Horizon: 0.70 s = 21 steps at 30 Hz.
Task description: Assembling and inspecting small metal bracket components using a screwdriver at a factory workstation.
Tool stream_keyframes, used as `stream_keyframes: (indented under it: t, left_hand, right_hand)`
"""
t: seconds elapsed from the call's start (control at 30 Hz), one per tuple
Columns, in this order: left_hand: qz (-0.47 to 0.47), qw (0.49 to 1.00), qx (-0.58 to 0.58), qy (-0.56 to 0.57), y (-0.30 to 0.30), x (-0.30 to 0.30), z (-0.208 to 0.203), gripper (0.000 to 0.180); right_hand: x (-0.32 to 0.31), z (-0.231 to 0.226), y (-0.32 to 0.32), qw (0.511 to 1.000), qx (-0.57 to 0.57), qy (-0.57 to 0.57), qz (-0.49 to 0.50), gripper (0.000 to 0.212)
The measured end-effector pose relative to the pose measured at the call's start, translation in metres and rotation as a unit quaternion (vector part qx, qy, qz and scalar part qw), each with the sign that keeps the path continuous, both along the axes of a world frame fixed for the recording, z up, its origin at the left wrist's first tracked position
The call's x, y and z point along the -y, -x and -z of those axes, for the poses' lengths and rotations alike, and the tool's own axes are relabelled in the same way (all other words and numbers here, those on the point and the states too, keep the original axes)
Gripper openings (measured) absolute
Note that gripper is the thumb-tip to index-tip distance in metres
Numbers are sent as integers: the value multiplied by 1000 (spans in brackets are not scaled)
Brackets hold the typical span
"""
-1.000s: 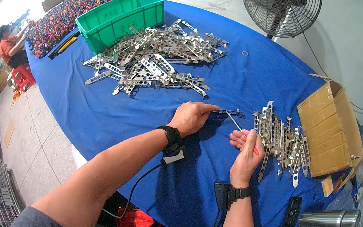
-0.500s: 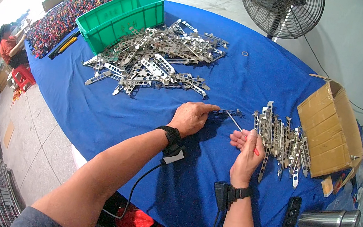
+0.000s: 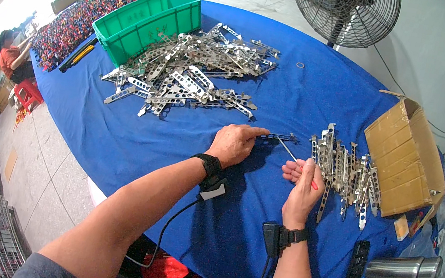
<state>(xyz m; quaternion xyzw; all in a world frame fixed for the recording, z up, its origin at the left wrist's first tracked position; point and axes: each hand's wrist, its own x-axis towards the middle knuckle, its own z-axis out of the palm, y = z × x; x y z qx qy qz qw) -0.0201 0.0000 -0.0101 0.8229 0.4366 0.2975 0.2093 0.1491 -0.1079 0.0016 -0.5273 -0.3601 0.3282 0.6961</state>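
My left hand [image 3: 233, 145] is closed on the near end of a perforated metal strip [image 3: 279, 137], which lies low over the blue cloth. Between the thumb and fingers of my right hand [image 3: 304, 184] is a thin screwdriver-like tool [image 3: 288, 149] with a slim metal shaft and a red handle. Its tip is at or very near the strip; contact cannot be made out. Just right of that hand lies a pile of similar metal strips [image 3: 341, 172]. A larger heap of strips [image 3: 205, 70] spreads beyond my left hand.
A green plastic crate [image 3: 152, 28] stands at the far left of the blue-covered table [image 3: 133, 141]. On the right are an open cardboard box [image 3: 404, 156], a steel flask [image 3: 405, 269] and a black handset [image 3: 357, 260]. A fan [image 3: 343, 8] stands behind. One person [image 3: 13, 57] sits far left.
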Motion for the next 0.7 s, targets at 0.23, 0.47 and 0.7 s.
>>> stream_keyframes:
  t: [0.23,0.47,0.7]
  left_hand:
    - [2,1000,4,5,-2,0,0,36]
    - [2,1000,-2,5,-2,0,1,36]
    - [1,1000,3,2,-1,0,-1,36]
  right_hand:
    - [2,-3,0,1000,5,-1,-8,41]
    - [1,-3,-1,1000,-2,11,4,40]
    - [1,-2,0,1000,-3,0,1,41]
